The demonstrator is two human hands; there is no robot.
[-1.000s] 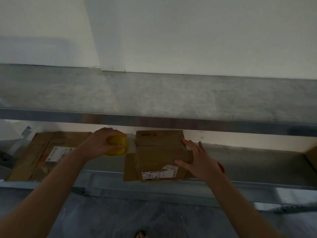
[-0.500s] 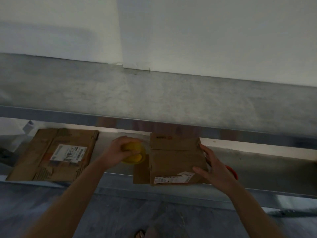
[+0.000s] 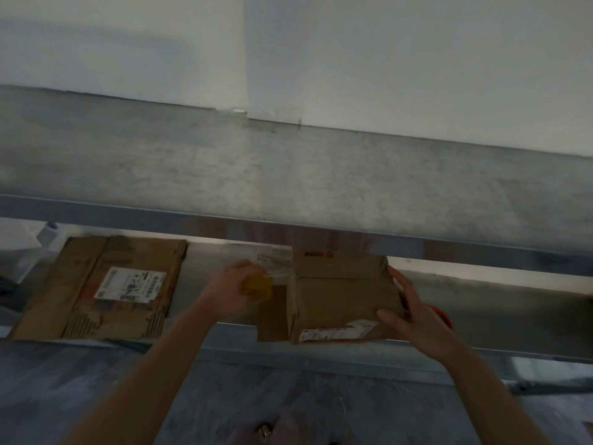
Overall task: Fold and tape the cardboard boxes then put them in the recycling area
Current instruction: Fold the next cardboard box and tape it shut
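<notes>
Cardboard box (image 3: 343, 303), folded flat, lies on the lower metal shelf (image 3: 500, 300), at its front edge, beneath the grey tabletop (image 3: 288, 175). A white label (image 3: 337, 332) sits on its near edge.

Left hand (image 3: 229, 292): fingers curled round a yellow tape roll (image 3: 256, 285), held just left of the box. A clear tape strip (image 3: 276, 268) runs from the roll to the box's left edge.

Right hand (image 3: 414, 319): fingers straight, laid along the box's right edge, thumb on its top near the label. A red object (image 3: 444, 316) shows behind this hand; its type cannot be told.

A second flat box (image 3: 106, 290) with a label lies on the same shelf, well left of the first.
</notes>
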